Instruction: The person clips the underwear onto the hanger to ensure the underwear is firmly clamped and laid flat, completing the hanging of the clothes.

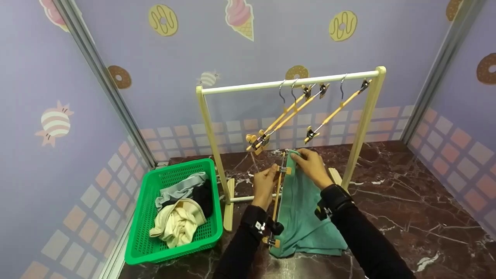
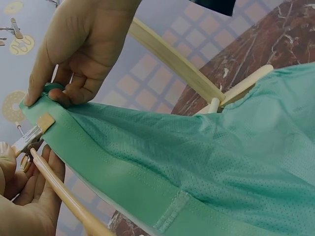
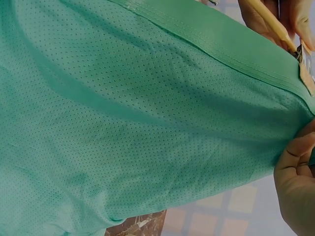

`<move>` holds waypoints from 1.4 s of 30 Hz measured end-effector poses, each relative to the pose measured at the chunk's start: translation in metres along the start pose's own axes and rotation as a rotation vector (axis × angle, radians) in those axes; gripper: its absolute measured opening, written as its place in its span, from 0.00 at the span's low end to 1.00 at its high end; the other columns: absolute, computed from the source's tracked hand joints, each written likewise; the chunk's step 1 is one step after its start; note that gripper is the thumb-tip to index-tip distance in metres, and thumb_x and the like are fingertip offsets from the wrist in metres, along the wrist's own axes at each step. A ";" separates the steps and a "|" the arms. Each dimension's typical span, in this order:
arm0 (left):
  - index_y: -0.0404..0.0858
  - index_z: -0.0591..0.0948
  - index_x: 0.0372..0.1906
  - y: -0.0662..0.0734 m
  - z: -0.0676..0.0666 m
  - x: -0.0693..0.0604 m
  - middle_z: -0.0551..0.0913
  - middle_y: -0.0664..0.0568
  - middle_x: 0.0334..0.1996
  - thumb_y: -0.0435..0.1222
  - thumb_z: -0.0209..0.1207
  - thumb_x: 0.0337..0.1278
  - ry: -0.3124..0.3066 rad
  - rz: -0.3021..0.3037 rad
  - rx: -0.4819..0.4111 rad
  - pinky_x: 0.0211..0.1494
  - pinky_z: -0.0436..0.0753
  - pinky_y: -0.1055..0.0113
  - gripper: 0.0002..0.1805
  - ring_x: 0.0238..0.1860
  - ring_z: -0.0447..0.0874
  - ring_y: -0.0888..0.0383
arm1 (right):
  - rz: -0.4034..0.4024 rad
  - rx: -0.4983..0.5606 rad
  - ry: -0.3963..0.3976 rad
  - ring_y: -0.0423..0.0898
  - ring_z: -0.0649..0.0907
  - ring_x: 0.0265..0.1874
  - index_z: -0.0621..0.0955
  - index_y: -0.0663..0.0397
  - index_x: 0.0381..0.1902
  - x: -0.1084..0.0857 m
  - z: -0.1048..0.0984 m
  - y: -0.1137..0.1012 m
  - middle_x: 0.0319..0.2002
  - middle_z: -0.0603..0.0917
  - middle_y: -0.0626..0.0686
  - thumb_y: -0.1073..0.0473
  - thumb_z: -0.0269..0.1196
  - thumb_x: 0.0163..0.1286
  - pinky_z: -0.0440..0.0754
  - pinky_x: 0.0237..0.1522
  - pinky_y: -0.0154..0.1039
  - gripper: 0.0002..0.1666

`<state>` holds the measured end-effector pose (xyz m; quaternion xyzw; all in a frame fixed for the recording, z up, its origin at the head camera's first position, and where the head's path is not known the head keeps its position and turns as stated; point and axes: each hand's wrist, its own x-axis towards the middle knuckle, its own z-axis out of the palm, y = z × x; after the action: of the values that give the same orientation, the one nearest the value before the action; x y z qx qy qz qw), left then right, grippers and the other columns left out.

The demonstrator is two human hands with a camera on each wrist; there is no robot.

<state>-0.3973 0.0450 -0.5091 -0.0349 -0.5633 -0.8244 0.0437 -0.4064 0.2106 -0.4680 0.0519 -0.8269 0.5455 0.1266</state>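
- Drapes green garment (image 1: pixel 310 217) at lower centre.
- Holds clothes (image 1: pixel 180 223) in green basket (image 1: pixel 174 252), lower left.
- Pinches hanger clip (image 1: pixel 286 170) with curled fingers of left hand (image 1: pixel 264 186), centre.
- Pinches garment's waistband with nearly closed fingers of right hand (image 1: pixel 314 170).
- Carries 3 hangers (image 1: pixel 333 114) on rack (image 1: pixel 248 87), upper right.

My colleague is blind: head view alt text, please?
A person's right grip holds a green garment by its waistband; the left grip pinches a hanger clip. A rack bears three more hangers; a green basket of clothes stands left.
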 end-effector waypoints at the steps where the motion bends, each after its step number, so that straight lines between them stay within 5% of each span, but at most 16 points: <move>1: 0.21 0.86 0.37 0.000 0.000 0.000 0.87 0.39 0.38 0.35 0.58 0.74 -0.004 -0.001 -0.003 0.51 0.86 0.57 0.18 0.38 0.86 0.55 | -0.001 0.002 -0.009 0.47 0.81 0.30 0.85 0.57 0.47 0.000 0.000 0.000 0.33 0.83 0.54 0.52 0.61 0.77 0.78 0.34 0.38 0.14; 6: 0.27 0.81 0.27 -0.002 -0.004 0.001 0.81 0.45 0.27 0.35 0.55 0.77 -0.035 -0.003 -0.005 0.36 0.80 0.68 0.19 0.28 0.76 0.60 | -0.020 0.015 -0.040 0.49 0.86 0.39 0.79 0.58 0.61 -0.005 0.001 -0.001 0.49 0.85 0.59 0.55 0.61 0.77 0.84 0.41 0.40 0.20; 11: 0.28 0.79 0.40 -0.002 -0.010 0.004 0.65 0.55 0.21 0.41 0.52 0.79 -0.018 -0.074 0.084 0.25 0.63 0.71 0.18 0.19 0.59 0.64 | -0.124 0.003 -0.024 0.57 0.87 0.44 0.72 0.63 0.68 -0.017 0.012 0.003 0.62 0.78 0.65 0.65 0.63 0.74 0.87 0.41 0.44 0.27; 14: 0.29 0.78 0.57 -0.007 -0.016 0.007 0.72 0.54 0.31 0.45 0.52 0.79 0.007 -0.146 0.116 0.33 0.69 0.69 0.22 0.27 0.66 0.63 | -0.175 -0.039 -0.048 0.60 0.86 0.47 0.70 0.66 0.69 -0.029 0.022 0.009 0.65 0.76 0.66 0.68 0.64 0.72 0.88 0.43 0.46 0.30; 17: 0.28 0.74 0.64 -0.017 -0.025 0.010 0.76 0.46 0.47 0.44 0.53 0.78 0.028 -0.199 0.075 0.50 0.76 0.59 0.25 0.44 0.74 0.54 | -0.196 -0.091 -0.127 0.62 0.84 0.49 0.68 0.68 0.70 -0.043 0.031 0.015 0.65 0.74 0.69 0.70 0.63 0.72 0.86 0.46 0.49 0.31; 19: 0.28 0.72 0.66 -0.025 -0.033 0.011 0.74 0.44 0.54 0.44 0.53 0.78 0.057 -0.238 0.041 0.59 0.74 0.53 0.25 0.55 0.72 0.50 | -0.190 -0.108 -0.209 0.63 0.84 0.50 0.67 0.69 0.70 -0.053 0.039 0.019 0.65 0.73 0.70 0.70 0.62 0.72 0.86 0.48 0.51 0.31; 22: 0.28 0.68 0.68 -0.035 -0.046 0.013 0.72 0.38 0.55 0.40 0.52 0.79 0.093 -0.298 -0.057 0.61 0.71 0.49 0.25 0.58 0.70 0.43 | -0.186 -0.140 -0.354 0.65 0.83 0.52 0.68 0.71 0.69 -0.066 0.049 0.026 0.62 0.74 0.72 0.70 0.60 0.73 0.84 0.49 0.54 0.29; 26: 0.28 0.54 0.77 -0.039 -0.057 0.014 0.62 0.32 0.71 0.36 0.47 0.81 0.074 -0.346 -0.104 0.70 0.68 0.47 0.31 0.71 0.62 0.39 | -0.186 -0.216 -0.491 0.65 0.82 0.53 0.72 0.71 0.65 -0.083 0.062 0.032 0.56 0.79 0.70 0.68 0.60 0.74 0.82 0.49 0.57 0.23; 31: 0.23 0.43 0.78 -0.026 -0.058 0.012 0.48 0.27 0.78 0.30 0.44 0.76 0.045 -0.319 0.050 0.78 0.58 0.47 0.35 0.78 0.49 0.35 | -0.173 -0.294 -0.533 0.57 0.84 0.43 0.79 0.69 0.53 -0.098 0.079 0.032 0.44 0.84 0.61 0.65 0.61 0.74 0.82 0.44 0.54 0.14; 34: 0.23 0.47 0.78 -0.006 -0.056 0.004 0.49 0.26 0.77 0.29 0.44 0.73 0.043 -0.243 0.219 0.77 0.58 0.44 0.35 0.78 0.50 0.33 | -0.130 -0.322 -0.534 0.50 0.83 0.34 0.80 0.65 0.45 -0.106 0.088 0.030 0.36 0.84 0.56 0.63 0.63 0.74 0.82 0.36 0.47 0.09; 36: 0.24 0.56 0.76 0.012 -0.055 -0.006 0.57 0.27 0.74 0.28 0.45 0.72 0.057 -0.129 0.301 0.74 0.64 0.44 0.31 0.75 0.57 0.34 | -0.090 -0.326 -0.535 0.46 0.81 0.29 0.80 0.64 0.43 -0.111 0.092 0.029 0.33 0.83 0.54 0.60 0.64 0.73 0.80 0.30 0.43 0.10; 39: 0.24 0.69 0.66 0.044 -0.057 -0.024 0.73 0.29 0.62 0.23 0.48 0.70 0.114 0.136 0.340 0.63 0.77 0.47 0.22 0.63 0.74 0.36 | -0.055 -0.328 -0.521 0.42 0.78 0.24 0.78 0.63 0.40 -0.117 0.099 0.029 0.29 0.80 0.51 0.58 0.66 0.72 0.76 0.24 0.39 0.11; 42: 0.25 0.75 0.54 0.075 -0.066 -0.035 0.79 0.35 0.48 0.18 0.52 0.64 0.204 0.414 0.363 0.52 0.83 0.55 0.15 0.48 0.80 0.41 | -0.047 -0.336 -0.497 0.40 0.75 0.18 0.79 0.61 0.32 -0.120 0.104 0.030 0.22 0.78 0.48 0.58 0.67 0.71 0.71 0.19 0.35 0.12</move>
<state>-0.3551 -0.0419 -0.4675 -0.0576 -0.6751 -0.6828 0.2732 -0.3131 0.1206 -0.5654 0.1813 -0.9098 0.3685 -0.0604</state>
